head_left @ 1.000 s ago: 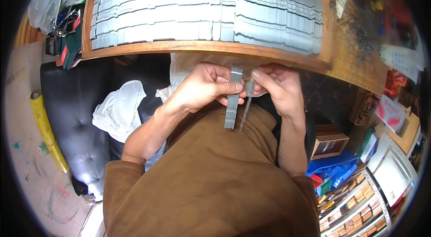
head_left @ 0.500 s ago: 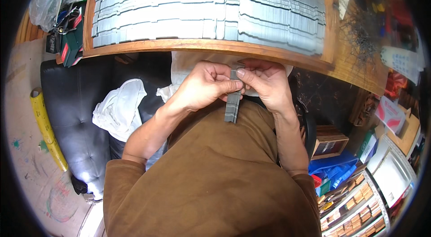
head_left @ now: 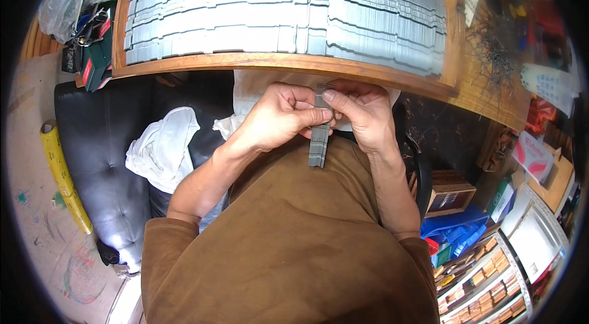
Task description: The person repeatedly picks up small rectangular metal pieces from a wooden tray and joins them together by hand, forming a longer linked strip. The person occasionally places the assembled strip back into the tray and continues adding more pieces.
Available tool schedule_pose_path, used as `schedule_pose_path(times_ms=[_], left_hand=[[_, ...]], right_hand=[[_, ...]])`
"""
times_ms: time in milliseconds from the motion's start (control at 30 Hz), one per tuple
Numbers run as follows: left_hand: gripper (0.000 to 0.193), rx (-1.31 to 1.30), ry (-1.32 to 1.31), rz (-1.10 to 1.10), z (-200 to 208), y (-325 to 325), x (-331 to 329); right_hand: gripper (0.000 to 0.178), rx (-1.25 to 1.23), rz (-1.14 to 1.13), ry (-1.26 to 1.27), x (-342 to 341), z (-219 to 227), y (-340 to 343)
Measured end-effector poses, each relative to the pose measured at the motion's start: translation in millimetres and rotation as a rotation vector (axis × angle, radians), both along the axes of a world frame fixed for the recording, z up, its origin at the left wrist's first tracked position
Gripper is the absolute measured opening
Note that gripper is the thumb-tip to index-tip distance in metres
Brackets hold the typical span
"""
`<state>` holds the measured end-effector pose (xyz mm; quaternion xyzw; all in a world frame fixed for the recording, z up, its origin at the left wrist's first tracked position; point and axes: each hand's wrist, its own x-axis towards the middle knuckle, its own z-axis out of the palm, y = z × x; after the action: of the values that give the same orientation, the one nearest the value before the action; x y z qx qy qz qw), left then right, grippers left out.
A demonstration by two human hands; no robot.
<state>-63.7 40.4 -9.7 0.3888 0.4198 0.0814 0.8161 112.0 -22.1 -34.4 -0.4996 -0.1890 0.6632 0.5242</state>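
While both hands meet in front of the brown shirt (head_left: 276, 238), the left hand (head_left: 279, 116) pinches a narrow stack of grey strips (head_left: 318, 151) at about its middle, thumb laid across the face and fingers curled behind. The right hand (head_left: 368, 112) is bent in a pinch too, its thumb pressing the stack's upper end; whether it grips a separate strip I cannot tell. The stack's lower end juts free toward the lap, just short of the near edge of the wooden tray (head_left: 245, 62), which is packed with rows of similar strips. That tray sits on the bench (head_left: 509, 100), whose right side carries a tangle of dark wire (head_left: 491, 48). Left of the forearms, a white cloth (head_left: 162, 151) lies on the black seat (head_left: 101, 164); a dark gap separates the right forearm from a wooden box (head_left: 451, 192). Several fingertips are hidden behind the stack, glare washes out the tray's left half, and its far edge is partly cut off.
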Motion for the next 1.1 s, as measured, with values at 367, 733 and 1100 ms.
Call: schedule_pose_path(times_ms=[367,733,1100], left_hand=[[0.02,-0.038,-0.01,0.015,-2.7,-0.7,-0.9],[0.017,-0.06,0.0,0.028,0.7,-2.7,0.7],[0.02,-0.102,-0.011,0.034,0.5,-1.0,0.0]], right_hand=[[0.014,0.004,-0.011,-0.105,-0.4,3.9,1.2],[0.01,-0.016,0.12,-0.21,7.1,6.1,0.6],[0.012,-0.093,-0.008,-0.273,6.0,21.6,-7.0]])
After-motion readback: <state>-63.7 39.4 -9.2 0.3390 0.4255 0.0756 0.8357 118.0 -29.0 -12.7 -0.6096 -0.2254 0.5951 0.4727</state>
